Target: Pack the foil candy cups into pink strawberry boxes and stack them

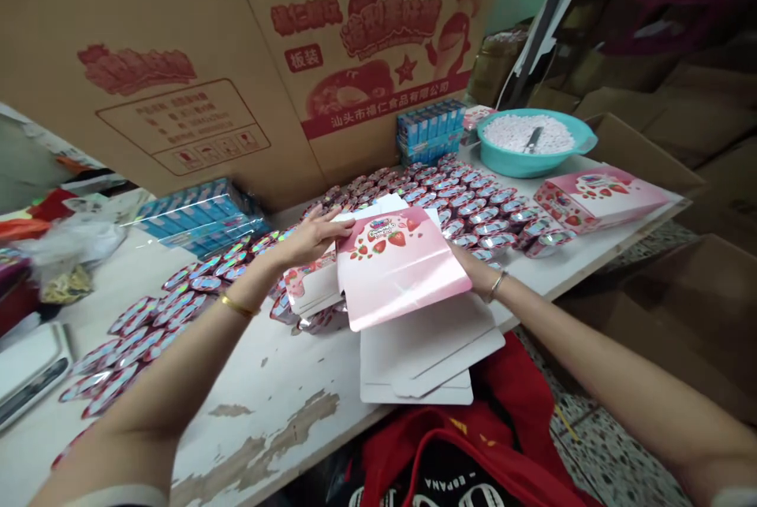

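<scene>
Your left hand [312,240] reaches over the far left corner of a pink strawberry-printed box [408,274], fingers stretched out across it; whether the thumb pinches underneath can't be told. Your right hand [480,269] is at the box's right side, its fingers hidden behind the cardboard, so their grip can't be told either. The box is above the middle of the tabletop's [266,389] near edge, with white flaps [423,349] reaching past that edge. Beyond it, shiny small packs [485,215] stand in rows toward the back, where a large carton [225,42] rises. At the right end of the tabletop sit a turquoise bowl [512,162] of white pieces and, nearer you, another pink box [603,193].
</scene>
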Demonstrator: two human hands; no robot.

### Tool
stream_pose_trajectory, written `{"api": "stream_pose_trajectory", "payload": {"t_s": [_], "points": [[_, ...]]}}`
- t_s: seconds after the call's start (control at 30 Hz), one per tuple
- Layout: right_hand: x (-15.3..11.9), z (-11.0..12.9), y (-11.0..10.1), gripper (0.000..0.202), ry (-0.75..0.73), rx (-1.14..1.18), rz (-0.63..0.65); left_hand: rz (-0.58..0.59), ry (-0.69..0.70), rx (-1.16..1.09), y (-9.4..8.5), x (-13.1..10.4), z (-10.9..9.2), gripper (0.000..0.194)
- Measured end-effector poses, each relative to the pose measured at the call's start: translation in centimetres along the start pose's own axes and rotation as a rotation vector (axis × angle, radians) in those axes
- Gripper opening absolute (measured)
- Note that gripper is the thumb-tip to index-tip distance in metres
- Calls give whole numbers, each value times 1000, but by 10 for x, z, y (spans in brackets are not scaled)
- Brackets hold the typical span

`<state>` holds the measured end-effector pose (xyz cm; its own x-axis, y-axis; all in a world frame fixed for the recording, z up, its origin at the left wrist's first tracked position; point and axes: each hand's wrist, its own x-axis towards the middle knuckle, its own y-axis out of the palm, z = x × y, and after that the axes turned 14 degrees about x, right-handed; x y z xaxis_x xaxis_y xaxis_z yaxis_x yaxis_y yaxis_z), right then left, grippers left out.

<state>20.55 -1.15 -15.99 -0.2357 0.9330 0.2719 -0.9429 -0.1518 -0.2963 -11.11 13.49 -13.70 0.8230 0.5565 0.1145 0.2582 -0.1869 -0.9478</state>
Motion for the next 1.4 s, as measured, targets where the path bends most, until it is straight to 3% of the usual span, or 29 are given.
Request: {"api": "stream_pose_trajectory", "payload": {"t_s": [0.13, 0.27, 0.43, 0.53, 0.6, 0.67, 0.77, 0.83, 0.97, 1.2, 1.3, 1.4], "points": [[8, 14, -27, 69, 59, 60, -136, 54, 99, 212, -12, 12, -20, 32], [-3, 17, -11, 97, -59, -295, 168, 48, -25, 356, -7, 7, -47, 45], [-11, -1, 22, 75, -133, -533, 131, 25, 15, 409, 28, -9, -103, 89], [-13, -9, 18, 76, -184, -514, 129, -31, -59, 412, 45, -11, -127, 78], [-22, -10, 14, 90, -201, -425, 61, -52, -110, 388, 41, -8, -130, 69], [-36, -9, 13, 101, -172, -319, -54, -76, -127, 328, 25, -5, -128, 68], [-54, -5, 23, 100, -87, -208, -152, -132, -152, 295, -4, -1, -123, 66], [-57, -3, 32, 96, -30, -151, -200, -149, -171, 321, -13, 0, -124, 61], [-51, 1, 40, 95, 65, -112, -285, -146, -217, 379, -8, -6, -130, 62], [-48, 8, 34, 99, -9, -181, -234, -188, -318, 558, 12, -8, -159, 60], [-48, 11, 34, 93, -30, -237, -210, -196, -299, 600, 17, -3, -173, 57], [-48, 11, 33, 84, -40, -264, -187, -174, -224, 572, 15, -7, -165, 57]]}}
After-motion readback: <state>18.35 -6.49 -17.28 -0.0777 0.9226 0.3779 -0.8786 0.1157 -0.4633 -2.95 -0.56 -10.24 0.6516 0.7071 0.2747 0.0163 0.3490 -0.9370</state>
